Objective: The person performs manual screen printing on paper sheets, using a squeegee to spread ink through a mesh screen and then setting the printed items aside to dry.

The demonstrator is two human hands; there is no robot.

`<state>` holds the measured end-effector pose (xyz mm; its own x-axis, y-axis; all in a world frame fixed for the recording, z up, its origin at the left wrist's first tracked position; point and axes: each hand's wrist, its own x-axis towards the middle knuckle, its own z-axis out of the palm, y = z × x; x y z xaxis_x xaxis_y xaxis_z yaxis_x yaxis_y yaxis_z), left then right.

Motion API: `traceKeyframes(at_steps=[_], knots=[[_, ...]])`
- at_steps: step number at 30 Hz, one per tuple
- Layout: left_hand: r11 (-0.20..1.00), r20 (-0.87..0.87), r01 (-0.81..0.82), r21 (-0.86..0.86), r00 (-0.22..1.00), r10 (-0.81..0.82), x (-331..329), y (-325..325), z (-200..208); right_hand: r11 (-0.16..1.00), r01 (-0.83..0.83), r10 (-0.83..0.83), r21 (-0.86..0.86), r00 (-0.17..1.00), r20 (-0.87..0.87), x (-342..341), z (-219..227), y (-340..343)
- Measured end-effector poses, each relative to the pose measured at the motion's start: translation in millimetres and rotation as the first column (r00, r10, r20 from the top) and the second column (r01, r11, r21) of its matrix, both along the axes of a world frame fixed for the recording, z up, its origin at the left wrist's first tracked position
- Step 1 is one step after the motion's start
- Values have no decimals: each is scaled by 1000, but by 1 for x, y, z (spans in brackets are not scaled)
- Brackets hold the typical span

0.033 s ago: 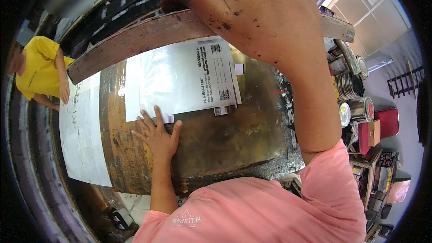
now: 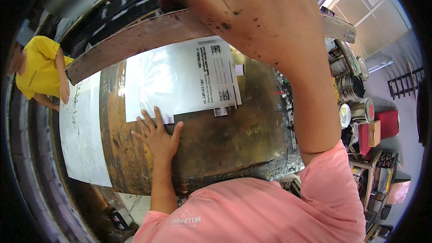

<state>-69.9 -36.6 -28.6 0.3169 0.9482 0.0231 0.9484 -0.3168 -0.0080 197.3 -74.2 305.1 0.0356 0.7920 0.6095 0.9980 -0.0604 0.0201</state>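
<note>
My left hand (image 2: 158, 136) lies flat with fingers spread. Its fingertips rest at the near left edge of a printed white bag (image 2: 166, 78), which looks like a plastic mailer. Beneath it is a stained brown work board (image 2: 225, 141). Small white tabs (image 2: 220, 111) stick out along the bag's edges. My right hand (image 2: 265, 13), dark-smudged on the thumb, is raised large at the top of the view, in front of a wooden bar (image 2: 144, 40). Its other fingers are hidden, so whether it grips anything cannot be seen.
A white sheet (image 2: 83, 130) covers the board's left end. Beyond it stands a person in a yellow shirt (image 2: 40, 67). Black printed items (image 2: 130, 2) lie behind the wooden bar. Paint cans (image 2: 361, 110) and a loaded shelf (image 2: 378, 171) are at the right.
</note>
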Motion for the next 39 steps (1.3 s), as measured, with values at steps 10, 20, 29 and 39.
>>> traceKeyframes(at_steps=[10,20,29,39], knots=[[959,652,-49,279,743,-152,39,59,76,995,-86,86,57,996,-12,14,7,3],[935,900,-355,27,416,132,-137,113,77,995,-63,54,82,993,103,20,-23,21],[856,828,-512,67,508,239,-291,161,68,990,-43,14,131,977,213,33,-33,13],[751,622,-521,407,759,190,-240,145,24,986,-118,101,117,984,143,9,-29,11]])
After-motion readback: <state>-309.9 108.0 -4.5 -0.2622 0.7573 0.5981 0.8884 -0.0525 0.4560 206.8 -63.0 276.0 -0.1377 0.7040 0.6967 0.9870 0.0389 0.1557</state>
